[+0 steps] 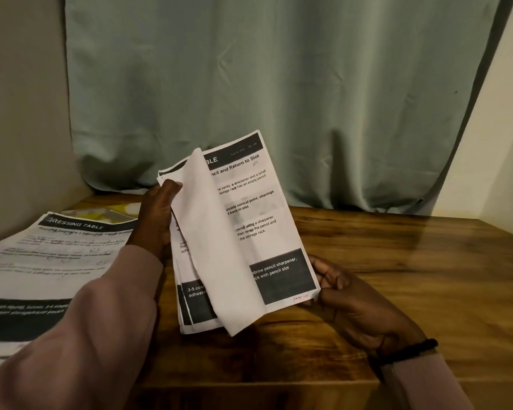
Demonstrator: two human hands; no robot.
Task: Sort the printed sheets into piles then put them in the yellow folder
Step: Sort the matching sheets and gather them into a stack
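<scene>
Held stack: I see a sheaf of white printed sheets with black header bands (261, 232) held up above the middle of the brown wood-grain surface (397, 261), the front sheet peeled over so its blank back faces me.
Left hand: my view shows the left hand (157, 220) gripping the sheaf's left edge, thumb curled over the turned sheet; its fingers are behind the paper, so I cannot see them.
Right hand: the right hand (338, 288) supports the lower right corner, fingers (329, 276) bent behind the paper and thumb along the bottom edge.
Sorted pile: a flat pile of printed sheets headed "DRESSING TABLE" (51, 261) lies at the surface's left edge.
Folder: a yellow patterned folder (113, 213), I judge, peeks out at the far left corner, mostly covered by that pile.
Progress: I reckon sorting is partway; one pile is down, the sheaf is unsorted, and nothing is in the folder yet.
</scene>
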